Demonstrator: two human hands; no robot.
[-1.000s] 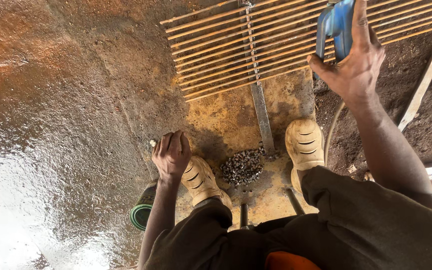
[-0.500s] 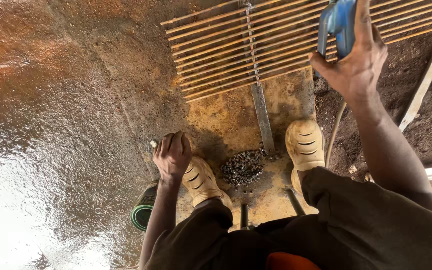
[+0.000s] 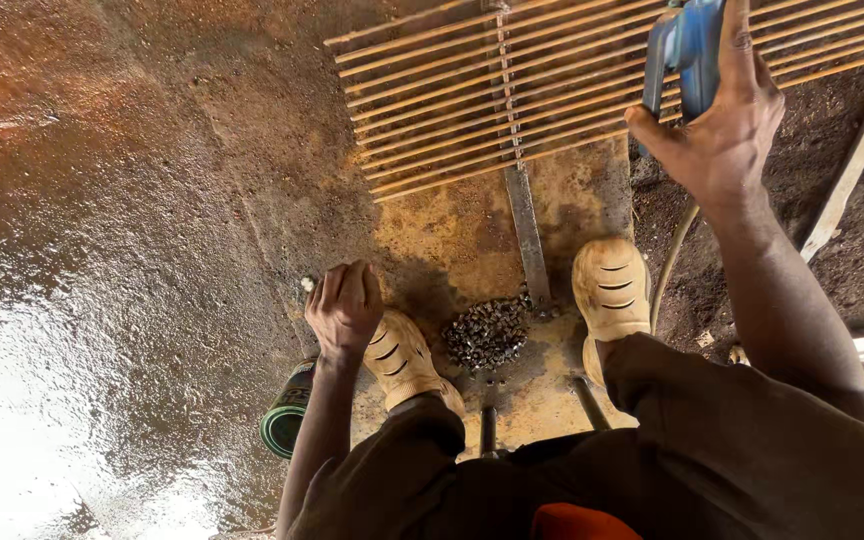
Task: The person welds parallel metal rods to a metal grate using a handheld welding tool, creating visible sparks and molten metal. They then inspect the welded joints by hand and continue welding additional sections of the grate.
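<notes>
My right hand [image 3: 717, 125] is raised at the upper right and grips a blue power tool [image 3: 687, 45] over a grid of thin rusty metal bars [image 3: 512, 90]. My left hand [image 3: 344, 308] is low by my left shoe [image 3: 404, 360], fingers curled, with a small pale object [image 3: 306, 285] at its fingertips. Between my two tan shoes lies a heap of small dark metal pieces [image 3: 487, 332]. A flat steel strip [image 3: 527, 235] runs from the grid down to the heap. My right shoe [image 3: 612, 290] stands beside that strip.
A large rusty, shiny steel plate [image 3: 132, 220] covers the left and middle. A green roll [image 3: 287, 415] lies by my left forearm. Dark soil with a pale wooden stick [image 3: 842, 185] and a hose [image 3: 672, 265] lies to the right. Short rods [image 3: 588, 400] lie near my knees.
My right hand has risen slightly with the blue tool. The left hand has stayed by the left shoe.
</notes>
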